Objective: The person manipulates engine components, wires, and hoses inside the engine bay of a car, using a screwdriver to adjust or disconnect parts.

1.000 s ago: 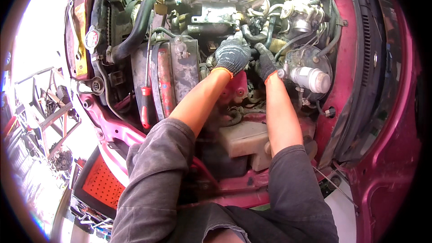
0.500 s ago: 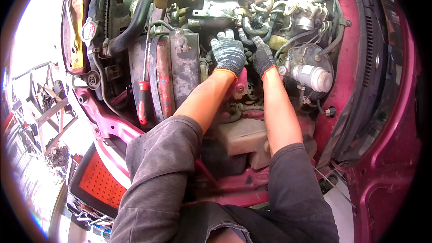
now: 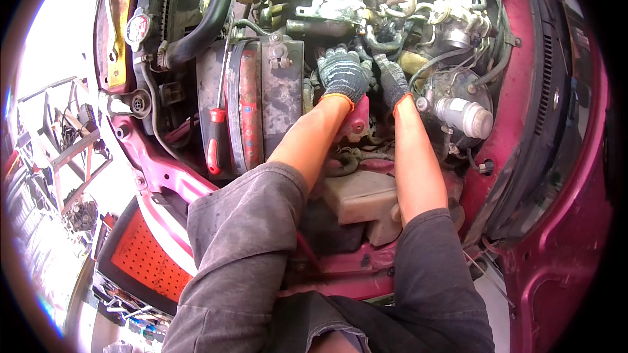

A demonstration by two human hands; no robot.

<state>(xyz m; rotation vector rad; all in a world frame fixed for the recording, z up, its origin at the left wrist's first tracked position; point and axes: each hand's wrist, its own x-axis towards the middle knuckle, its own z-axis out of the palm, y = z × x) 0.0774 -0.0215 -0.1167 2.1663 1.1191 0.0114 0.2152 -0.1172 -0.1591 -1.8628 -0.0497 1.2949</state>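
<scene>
My left hand (image 3: pixel 343 73), in a grey knit glove with an orange cuff, reaches into the engine bay below a metal pipe. Its fingers curl downward, closed, and hide whatever lies under them. Close beside it, my right hand (image 3: pixel 392 80) wears a matching glove. The right fingers are drawn together and point toward the left hand, just below a curved coolant hose (image 3: pixel 383 44); what they grip is hidden. A pink metal bracket (image 3: pixel 356 123) shows beneath the left wrist. Left of my hands stands the car battery (image 3: pixel 282 91), strapped with a red-and-black band.
A red-handled screwdriver (image 3: pixel 215 140) leans along the battery. A wrench (image 3: pixel 111 19) lies on the yellow-labelled front panel. The brake fluid reservoir (image 3: pixel 466 116) sits to the right, a beige plastic box (image 3: pixel 360 197) below my forearms. An orange perforated tray (image 3: pixel 147 255) is at lower left.
The whole view has shifted, so the engine bay sits slightly right and lower. My left fingers, two of them stretched forward before, are now curled more. My right hand stays close beside the left.
</scene>
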